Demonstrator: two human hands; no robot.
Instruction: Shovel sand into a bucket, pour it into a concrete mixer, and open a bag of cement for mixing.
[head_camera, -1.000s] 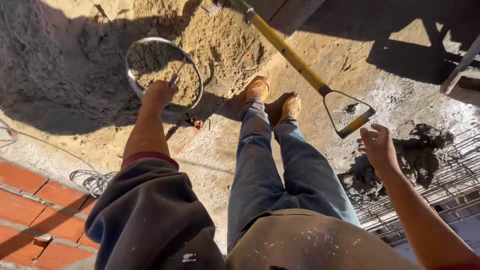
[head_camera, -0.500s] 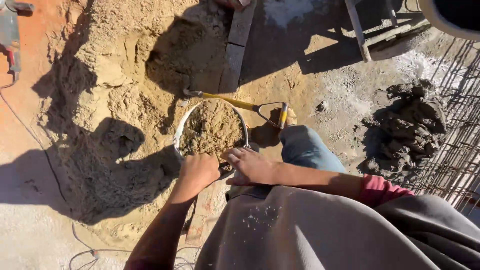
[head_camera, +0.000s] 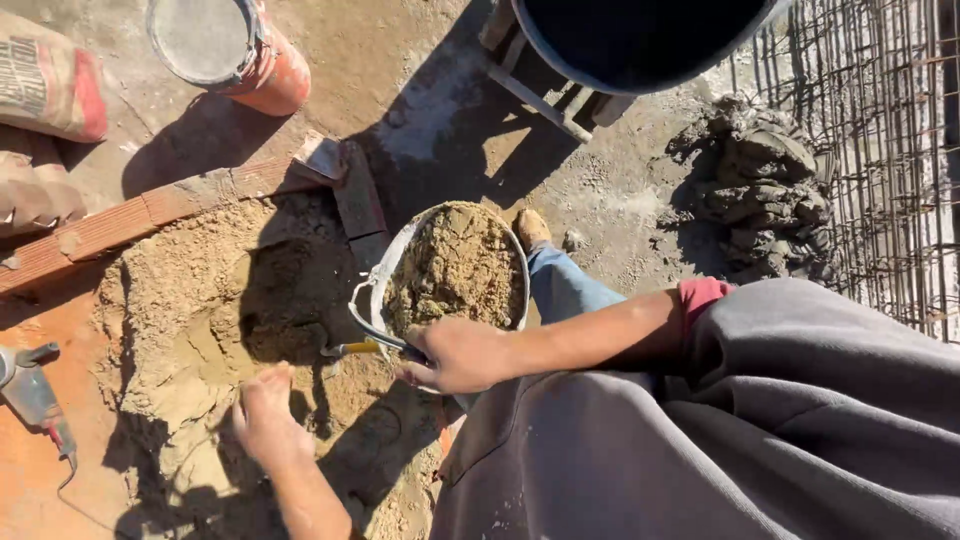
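R hand (head_camera: 455, 355) grips bucket (head_camera: 455, 270) handle at near rim; bucket lies just ahead. L hand (head_camera: 265, 415) open, empty, well left.

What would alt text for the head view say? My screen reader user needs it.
The right hand grips the handle of a metal bucket heaped with sand above a sand pile, while the left hand hangs open and empty; a red bucket and wet mortar sit nearby.

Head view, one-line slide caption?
Right hand lifts round metal bucket of sand by its handle; left hand open above sand pile.
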